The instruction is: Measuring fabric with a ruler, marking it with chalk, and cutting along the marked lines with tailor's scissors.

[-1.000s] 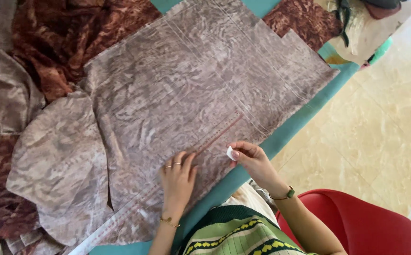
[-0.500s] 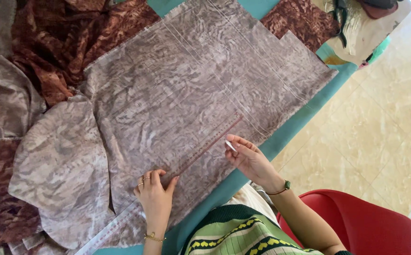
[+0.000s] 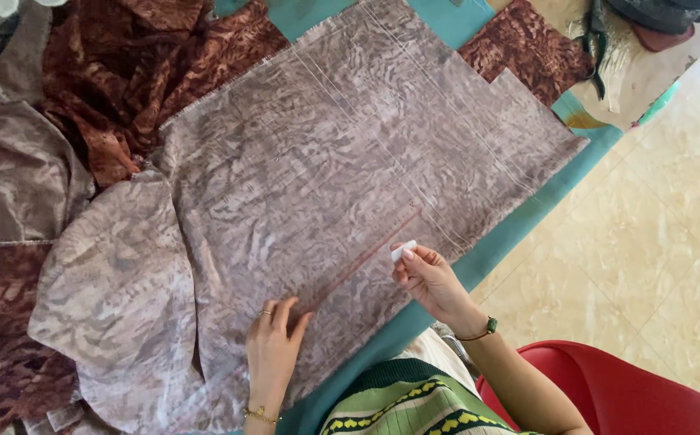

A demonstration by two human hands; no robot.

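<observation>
Head view: the right hand (image 3: 430, 278) pinches a small white piece of chalk (image 3: 403, 250) in a closed grip, just above the grey patterned fabric (image 3: 350, 161). The left hand (image 3: 273, 346), open and flat, presses a clear ruler (image 3: 358, 262) onto that fabric, spread over the teal surface (image 3: 519, 234).

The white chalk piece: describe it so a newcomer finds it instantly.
Start at the grey-mauve patterned fabric spread over the teal table. Near its front edge, the right hand pinches the chalk piece beside a clear ruler; it is small and plain white.
</observation>
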